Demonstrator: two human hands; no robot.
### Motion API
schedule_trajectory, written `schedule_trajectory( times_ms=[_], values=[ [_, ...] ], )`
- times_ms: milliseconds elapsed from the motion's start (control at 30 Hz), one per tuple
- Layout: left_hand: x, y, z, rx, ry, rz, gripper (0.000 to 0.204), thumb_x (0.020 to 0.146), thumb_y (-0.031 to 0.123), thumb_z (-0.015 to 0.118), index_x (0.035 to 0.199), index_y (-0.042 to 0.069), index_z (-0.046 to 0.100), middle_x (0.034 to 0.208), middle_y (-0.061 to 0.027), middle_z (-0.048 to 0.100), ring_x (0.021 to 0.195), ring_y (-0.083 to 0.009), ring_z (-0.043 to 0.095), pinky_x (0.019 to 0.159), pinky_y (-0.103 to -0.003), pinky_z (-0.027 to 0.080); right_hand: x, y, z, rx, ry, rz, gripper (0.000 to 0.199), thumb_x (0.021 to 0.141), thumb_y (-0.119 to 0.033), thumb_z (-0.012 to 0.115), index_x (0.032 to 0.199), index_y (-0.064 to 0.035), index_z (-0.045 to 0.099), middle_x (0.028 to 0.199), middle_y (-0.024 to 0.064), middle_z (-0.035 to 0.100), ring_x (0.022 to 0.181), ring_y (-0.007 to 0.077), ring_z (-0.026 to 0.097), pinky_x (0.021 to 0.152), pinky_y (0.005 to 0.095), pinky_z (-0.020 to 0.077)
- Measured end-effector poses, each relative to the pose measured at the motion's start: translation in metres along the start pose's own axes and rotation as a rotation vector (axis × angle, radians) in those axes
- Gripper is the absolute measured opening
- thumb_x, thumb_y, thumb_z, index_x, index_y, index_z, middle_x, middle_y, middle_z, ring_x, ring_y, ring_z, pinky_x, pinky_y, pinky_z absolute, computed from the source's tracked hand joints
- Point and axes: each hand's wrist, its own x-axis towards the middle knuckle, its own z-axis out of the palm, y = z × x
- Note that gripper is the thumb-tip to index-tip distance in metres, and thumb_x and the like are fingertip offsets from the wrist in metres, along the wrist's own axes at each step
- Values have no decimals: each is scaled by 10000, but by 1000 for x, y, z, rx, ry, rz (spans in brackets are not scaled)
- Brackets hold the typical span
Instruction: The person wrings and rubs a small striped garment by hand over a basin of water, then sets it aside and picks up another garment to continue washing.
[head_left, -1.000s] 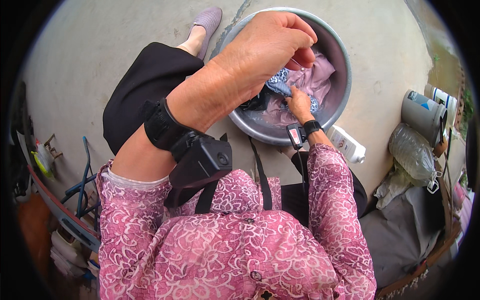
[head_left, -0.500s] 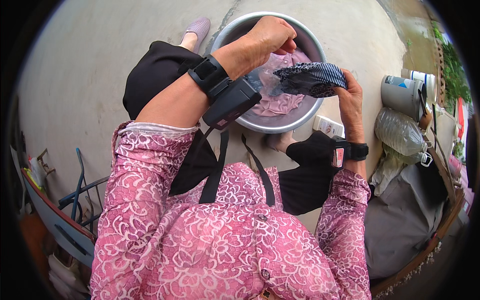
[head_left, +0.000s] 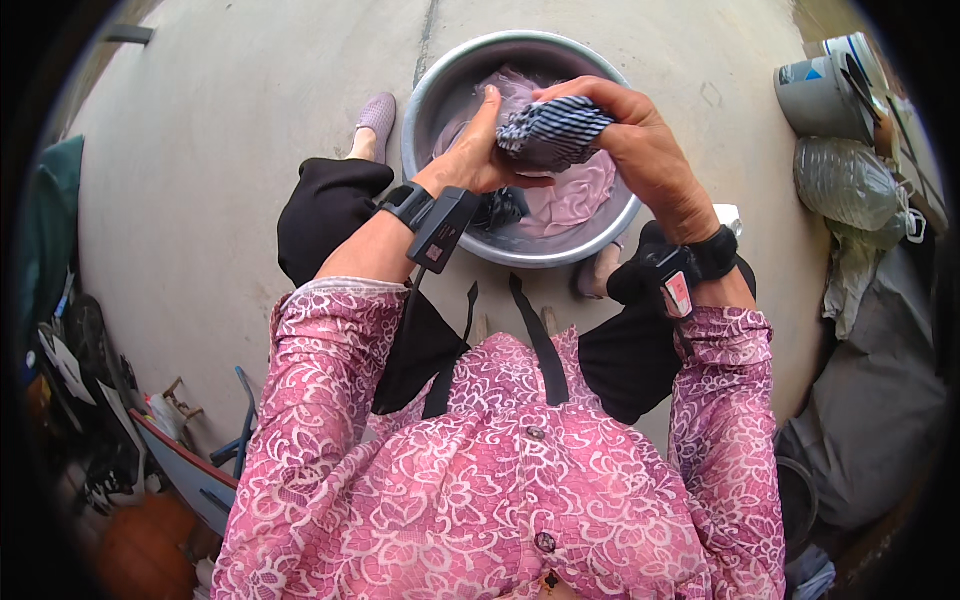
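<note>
Two hands meet above the metal basin (head_left: 432,110), which sits on the concrete floor (head_left: 230,150) at about twelve o'clock from the person's lap. At nine o'clock, along the rim of the view, lies a dim jumble of tools and a blue frame, too dark to sort out. Moving right, the left hand (head_left: 478,150) is clenched on the lower end of the striped cloth (head_left: 552,130); half a second ago it reached down into the basin while only the right held the cloth out at two o'clock. Now the cloth is bunched tight between both, lifted clear of the water, which reads as wringing. The right hand (head_left: 640,150) wraps over the top of the bundle, fingers curled shut around it. Below them a pink garment (head_left: 580,195) lies soaking, with a dark piece at the near wall half hidden behind the left wrist. At two o'clock stand a grey bucket (head_left: 815,95) and a clear plastic bottle (head_left: 845,185), cut by the edge.
</note>
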Motion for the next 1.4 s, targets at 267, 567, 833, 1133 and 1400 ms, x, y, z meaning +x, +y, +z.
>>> schedule_trajectory(
  times_ms=[267, 567, 833, 1133, 1400],
  values=[
    [19, -18, -2, 553, -197, 489, 301, 893, 239, 504, 1131, 56, 513, 1019, -69, 596, 888, -186, 592, 747, -314, 529, 4, 22, 16, 719, 154, 213, 368, 763, 72, 408, 1112, 27, 515, 993, 71, 574, 882, 136, 571, 791, 250, 485],
    [4, 3, 14, -207, 119, 184, 313, 903, 229, 405, 1098, 32, 550, 1037, -137, 594, 947, -263, 582, 810, -429, 505, -5, 19, -2, 533, 362, 195, 392, 839, -178, 460, 1206, -47, 503, 1057, 47, 567, 964, 152, 532, 804, 270, 436],
    [3, 3, 0, -109, 179, 324, 275, 908, 293, 411, 914, 73, 576, 866, -70, 612, 755, -194, 611, 636, -318, 523, -11, 35, 78, -504, 577, -184, 575, 731, -463, 646, 1135, -70, 533, 1080, 149, 508, 1033, 305, 513, 879, 378, 423],
    [21, -8, 16, 26, 418, 561, 224, 862, 146, 432, 1016, 3, 511, 908, -108, 593, 756, -206, 614, 647, -323, 523, 43, 73, 40, -19, 778, 221, 362, 746, -325, 597, 973, -43, 609, 861, 188, 630, 818, 322, 610, 746, 382, 459],
    [13, 7, -4, -66, 262, 413, 210, 873, 218, 467, 939, 35, 548, 807, -81, 608, 695, -200, 614, 604, -335, 518, 23, 54, 54, -226, 593, 16, 366, 743, -334, 613, 984, -60, 622, 996, 164, 605, 933, 321, 575, 822, 369, 446]
  ],
)
